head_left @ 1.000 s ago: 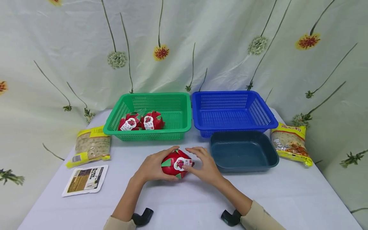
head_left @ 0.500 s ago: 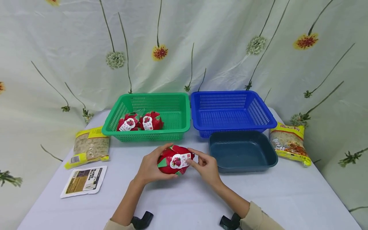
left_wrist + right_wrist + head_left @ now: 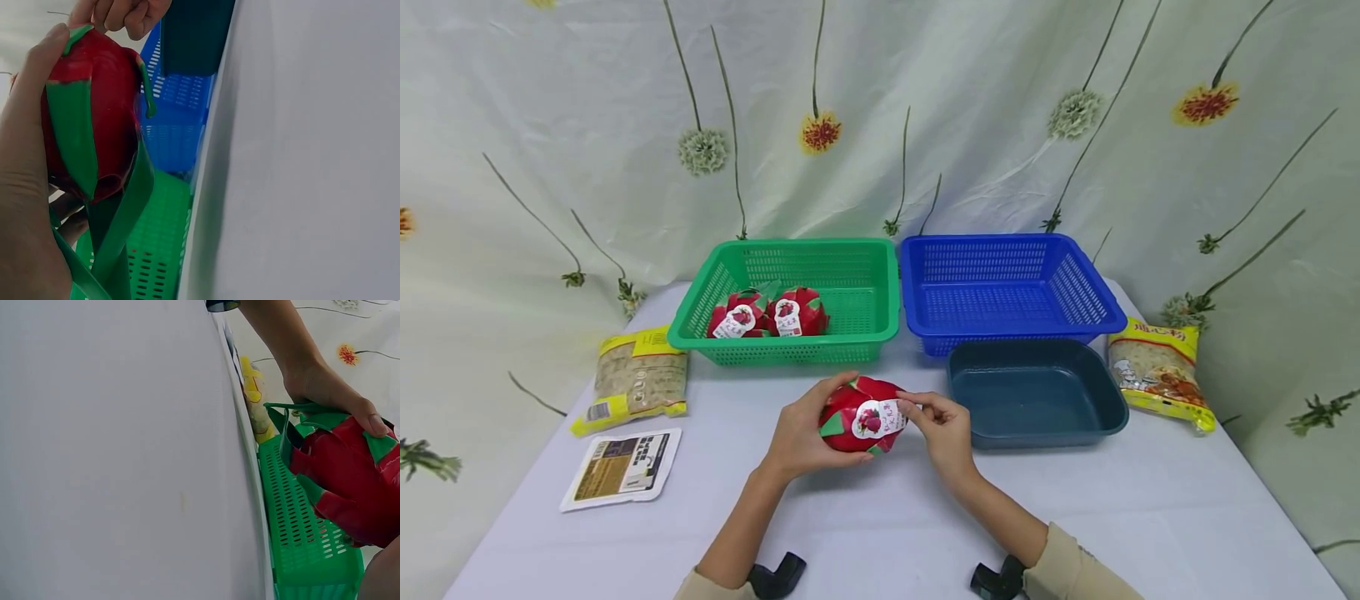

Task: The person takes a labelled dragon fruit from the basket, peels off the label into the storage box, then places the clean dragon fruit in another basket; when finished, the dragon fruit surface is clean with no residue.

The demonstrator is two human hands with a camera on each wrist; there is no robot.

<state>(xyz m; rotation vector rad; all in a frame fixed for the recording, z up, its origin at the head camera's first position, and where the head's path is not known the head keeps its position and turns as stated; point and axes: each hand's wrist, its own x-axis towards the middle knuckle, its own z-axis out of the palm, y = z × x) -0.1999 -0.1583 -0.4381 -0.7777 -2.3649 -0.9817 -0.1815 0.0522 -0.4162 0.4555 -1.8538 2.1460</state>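
Note:
A red dragon fruit (image 3: 876,389) with green scales is held just over the table in my left hand (image 3: 803,429), the thumb below and the fingers above. A white label (image 3: 877,419) with a fruit picture lies across the side of the fruit facing me. My right hand (image 3: 949,433) pinches the right end of this label between thumb and index finger, the other fingers curled in. In the left wrist view the dragon fruit (image 3: 115,69) shows long green leaf tips hanging down. The right wrist view shows my left thumb pressing on the fruit (image 3: 350,469).
Behind my hands stands a green basket (image 3: 857,350) with two labelled dragon fruits (image 3: 801,312). A blue basket (image 3: 985,308) and a dark teal tub (image 3: 1037,439) are to its right. Yellow food bags (image 3: 643,375) flank both sides; a flat packet (image 3: 621,471) lies left.
My left hand has raised and turned the dragon fruit slightly. My right fingers, earlier spread around the fruit's right side, have drawn together onto the label's right end.

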